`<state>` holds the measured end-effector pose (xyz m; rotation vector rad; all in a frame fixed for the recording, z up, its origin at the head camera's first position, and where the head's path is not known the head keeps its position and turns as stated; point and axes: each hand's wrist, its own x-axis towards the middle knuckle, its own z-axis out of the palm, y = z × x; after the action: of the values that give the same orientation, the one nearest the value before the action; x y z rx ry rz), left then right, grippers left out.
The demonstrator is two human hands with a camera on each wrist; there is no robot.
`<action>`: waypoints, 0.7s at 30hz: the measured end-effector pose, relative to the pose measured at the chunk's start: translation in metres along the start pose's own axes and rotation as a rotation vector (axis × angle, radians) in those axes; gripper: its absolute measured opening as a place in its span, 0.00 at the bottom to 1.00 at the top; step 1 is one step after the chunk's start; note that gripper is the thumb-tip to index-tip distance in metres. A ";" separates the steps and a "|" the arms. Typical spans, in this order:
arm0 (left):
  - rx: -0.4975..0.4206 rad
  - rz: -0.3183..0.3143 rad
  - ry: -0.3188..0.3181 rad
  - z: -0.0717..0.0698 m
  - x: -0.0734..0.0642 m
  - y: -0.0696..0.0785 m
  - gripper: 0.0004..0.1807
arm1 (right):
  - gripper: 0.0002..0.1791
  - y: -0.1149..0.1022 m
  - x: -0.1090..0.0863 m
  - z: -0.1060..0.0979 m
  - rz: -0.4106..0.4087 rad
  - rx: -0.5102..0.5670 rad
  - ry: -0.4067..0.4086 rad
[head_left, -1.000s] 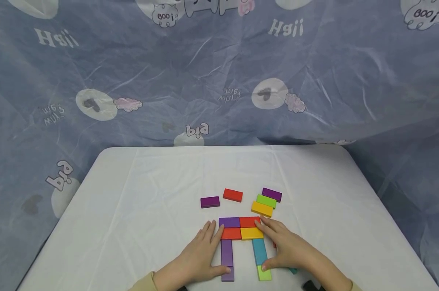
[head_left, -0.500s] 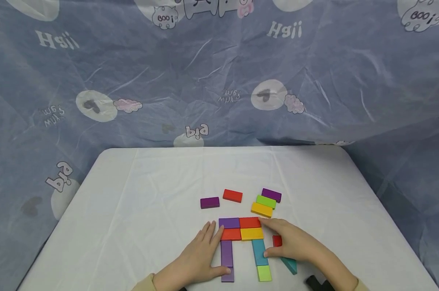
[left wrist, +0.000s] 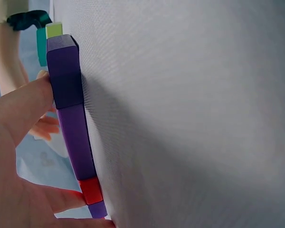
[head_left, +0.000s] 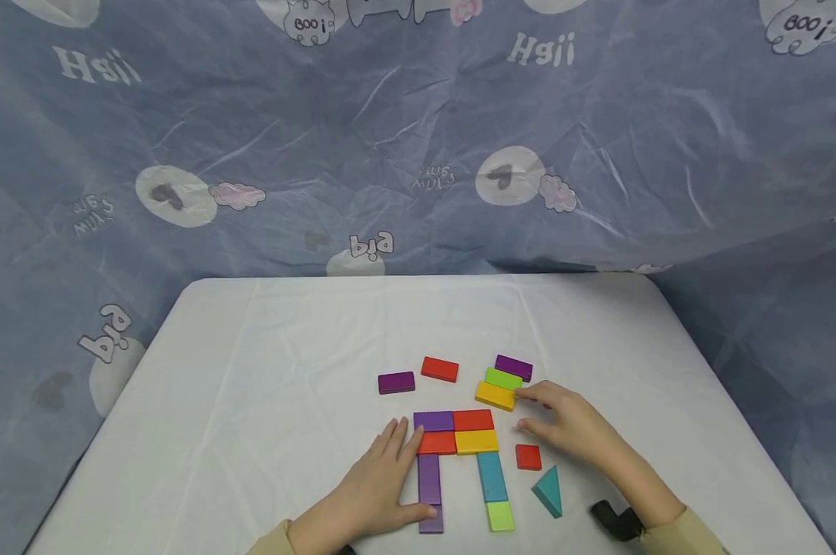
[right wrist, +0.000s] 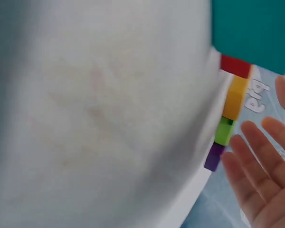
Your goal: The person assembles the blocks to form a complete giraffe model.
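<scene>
My left hand (head_left: 372, 487) lies along the left side of a flat block arrangement, fingers extended. Its fingertips touch the red block (head_left: 436, 442) and its thumb the lowest purple block (head_left: 431, 519); the left wrist view shows the thumb against that purple block (left wrist: 66, 88). Two rows of purple, red and yellow blocks form the top. Below hang a purple leg and a leg of blue (head_left: 492, 476) and light green (head_left: 500, 516). My right hand (head_left: 575, 424) holds nothing, its fingertips beside the loose yellow block (head_left: 495, 395); contact is unclear.
Behind the yellow block lie a green block (head_left: 503, 378) and a dark purple one (head_left: 513, 367). Further left are a red block (head_left: 440, 369) and another dark purple block (head_left: 396, 382). A small red block (head_left: 528, 456) and a teal triangle (head_left: 548, 492) sit right of the arrangement.
My right hand has left the arrangement's right side and moved up and right to the loose yellow block, uncovering the small red block and teal triangle. My left hand stays in place.
</scene>
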<state>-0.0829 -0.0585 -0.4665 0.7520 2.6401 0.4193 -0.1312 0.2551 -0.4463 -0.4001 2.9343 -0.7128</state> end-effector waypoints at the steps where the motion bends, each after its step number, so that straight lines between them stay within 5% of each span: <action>1: -0.001 -0.006 -0.004 0.000 0.000 0.000 0.58 | 0.25 0.000 0.003 0.002 -0.008 -0.004 0.016; 15: -0.006 -0.003 -0.004 -0.001 0.000 0.000 0.58 | 0.18 -0.011 0.026 0.016 -0.022 -0.143 0.083; 21: -0.011 -0.007 -0.016 -0.001 0.000 -0.001 0.58 | 0.15 -0.018 0.027 0.017 0.052 -0.134 0.067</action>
<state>-0.0835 -0.0593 -0.4656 0.7400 2.6229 0.4233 -0.1506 0.2248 -0.4541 -0.3146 3.0535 -0.5356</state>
